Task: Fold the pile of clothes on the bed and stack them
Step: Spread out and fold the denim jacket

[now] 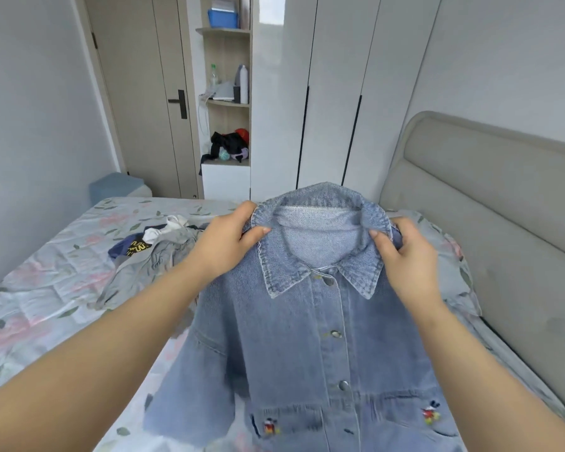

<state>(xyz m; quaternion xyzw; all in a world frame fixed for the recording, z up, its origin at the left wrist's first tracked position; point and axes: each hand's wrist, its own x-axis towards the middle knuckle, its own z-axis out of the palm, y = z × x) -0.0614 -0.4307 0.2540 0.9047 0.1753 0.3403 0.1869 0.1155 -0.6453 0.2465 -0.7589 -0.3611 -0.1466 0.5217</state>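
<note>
Pinching the denim jacket at its collar, both hands, left hand and right hand, lift stiff, weighty cloth; shoulder seams look the surest hold.

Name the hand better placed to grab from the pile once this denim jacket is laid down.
Left, probably. The left hand grips the denim jacket on the side nearest the pile; the right hand grips the far side, with the jacket between it and the pile.

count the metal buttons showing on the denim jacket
3 on the denim jacket, in a line down its front: top button just under the collar, middle button at the chest, bottom button lower down. More may be hidden below.
</note>
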